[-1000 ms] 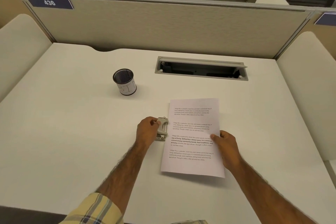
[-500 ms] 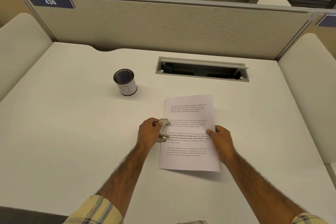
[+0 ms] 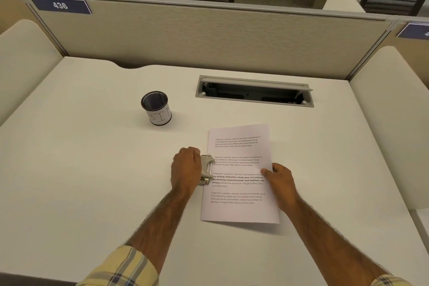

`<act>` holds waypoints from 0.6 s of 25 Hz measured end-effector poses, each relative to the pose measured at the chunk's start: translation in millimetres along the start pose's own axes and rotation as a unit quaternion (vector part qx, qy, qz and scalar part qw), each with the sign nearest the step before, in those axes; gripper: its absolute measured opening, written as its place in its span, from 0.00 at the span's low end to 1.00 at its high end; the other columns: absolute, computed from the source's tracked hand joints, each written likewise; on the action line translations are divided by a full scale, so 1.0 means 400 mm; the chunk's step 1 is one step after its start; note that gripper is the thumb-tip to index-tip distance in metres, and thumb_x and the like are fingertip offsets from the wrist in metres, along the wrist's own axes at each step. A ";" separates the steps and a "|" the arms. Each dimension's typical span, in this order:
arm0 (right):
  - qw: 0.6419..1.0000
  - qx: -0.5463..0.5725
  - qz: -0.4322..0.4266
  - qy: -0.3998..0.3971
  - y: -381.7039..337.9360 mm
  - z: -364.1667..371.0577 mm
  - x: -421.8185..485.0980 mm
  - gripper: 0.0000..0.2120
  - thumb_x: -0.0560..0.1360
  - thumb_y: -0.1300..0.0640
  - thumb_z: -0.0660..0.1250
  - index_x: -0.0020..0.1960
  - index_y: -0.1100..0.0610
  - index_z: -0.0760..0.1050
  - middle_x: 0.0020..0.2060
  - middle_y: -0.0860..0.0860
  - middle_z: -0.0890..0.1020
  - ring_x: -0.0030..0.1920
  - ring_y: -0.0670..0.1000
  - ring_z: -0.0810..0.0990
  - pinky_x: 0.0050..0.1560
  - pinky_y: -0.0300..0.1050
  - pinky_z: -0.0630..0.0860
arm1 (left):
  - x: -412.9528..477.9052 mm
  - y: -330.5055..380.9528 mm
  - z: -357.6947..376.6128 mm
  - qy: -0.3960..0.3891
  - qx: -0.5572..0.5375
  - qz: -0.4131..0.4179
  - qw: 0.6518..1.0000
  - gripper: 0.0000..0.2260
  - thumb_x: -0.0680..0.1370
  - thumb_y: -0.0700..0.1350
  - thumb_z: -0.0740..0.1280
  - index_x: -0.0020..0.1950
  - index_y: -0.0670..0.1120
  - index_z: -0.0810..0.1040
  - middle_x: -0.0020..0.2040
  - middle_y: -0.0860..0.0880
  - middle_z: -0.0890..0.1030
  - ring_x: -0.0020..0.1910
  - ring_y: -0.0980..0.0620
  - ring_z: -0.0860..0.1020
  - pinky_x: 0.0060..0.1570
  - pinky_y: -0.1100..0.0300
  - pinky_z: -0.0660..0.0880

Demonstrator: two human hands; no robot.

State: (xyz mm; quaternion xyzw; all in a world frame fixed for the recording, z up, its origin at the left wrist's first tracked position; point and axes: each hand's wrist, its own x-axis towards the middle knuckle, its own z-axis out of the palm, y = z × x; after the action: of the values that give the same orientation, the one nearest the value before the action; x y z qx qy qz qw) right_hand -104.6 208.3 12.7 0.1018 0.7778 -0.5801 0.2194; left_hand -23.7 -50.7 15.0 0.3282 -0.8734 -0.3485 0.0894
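A printed sheet of paper (image 3: 241,169) lies on the white desk (image 3: 92,169), its left edge pushed into a small grey hole punch (image 3: 207,169). My left hand (image 3: 185,168) grips the punch from the left, fingers curled over its top. My right hand (image 3: 279,182) pinches the paper's right edge, with the thumb on top of the sheet.
A black mesh cup (image 3: 156,108) labelled BIN stands behind and left of the punch. An open cable tray (image 3: 254,91) is sunk into the desk at the back. A beige partition (image 3: 209,37) closes the rear, and padded side panels (image 3: 392,111) flank the desk.
The paper has slid left, and its left edge now sits inside the punch. My right hand moved left with it; my left hand stayed on the punch.
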 end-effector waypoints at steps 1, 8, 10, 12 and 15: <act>1.000 -0.001 -0.001 0.000 0.000 -0.001 -0.001 0.07 0.76 0.62 0.68 0.48 0.67 0.77 0.47 0.62 0.87 0.39 0.57 0.84 0.47 0.61 0.83 | 0.005 0.009 0.002 0.015 -0.003 0.016 1.000 0.12 0.86 0.46 0.60 0.61 0.45 0.81 0.60 0.44 0.82 0.59 0.41 0.78 0.58 0.47 0.75; 1.000 -0.005 -0.001 0.002 0.005 0.003 0.000 0.08 0.76 0.62 0.68 0.48 0.69 0.76 0.46 0.64 0.86 0.40 0.58 0.83 0.47 0.60 0.82 | 0.060 0.033 0.040 -0.101 0.053 -0.005 0.993 0.25 0.88 0.54 0.51 0.83 0.43 0.58 0.83 0.42 0.59 0.83 0.41 0.52 0.81 0.42 0.47; 1.000 -0.003 0.001 0.000 0.008 0.007 -0.002 0.07 0.76 0.62 0.68 0.48 0.67 0.77 0.47 0.62 0.87 0.42 0.60 0.85 0.50 0.64 0.82 | 0.059 0.019 0.052 -0.121 0.062 -0.009 0.991 0.26 0.88 0.54 0.49 0.84 0.45 0.52 0.85 0.43 0.52 0.84 0.42 0.46 0.81 0.42 0.42; 1.000 -0.003 0.001 0.002 0.007 0.012 -0.004 0.05 0.77 0.62 0.68 0.47 0.65 0.77 0.47 0.61 0.87 0.42 0.61 0.85 0.48 0.62 0.83 | 0.059 0.014 0.060 -0.123 0.062 -0.010 0.990 0.26 0.88 0.54 0.49 0.84 0.45 0.51 0.85 0.43 0.49 0.84 0.42 0.44 0.81 0.41 0.41; 1.000 -0.004 -0.001 0.007 0.005 0.012 -0.004 0.04 0.77 0.62 0.68 0.46 0.64 0.77 0.46 0.60 0.87 0.40 0.57 0.84 0.44 0.55 0.82 | 0.062 0.014 0.063 -0.124 0.064 -0.011 0.990 0.26 0.88 0.54 0.49 0.84 0.45 0.52 0.85 0.43 0.50 0.84 0.42 0.45 0.81 0.41 0.41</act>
State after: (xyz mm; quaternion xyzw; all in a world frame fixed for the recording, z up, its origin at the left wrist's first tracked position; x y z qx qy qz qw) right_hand -101.4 204.5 10.5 0.1041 0.7820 -0.5764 0.2133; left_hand -55.3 -49.5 -1.6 0.2973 -0.8946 -0.3306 -0.0444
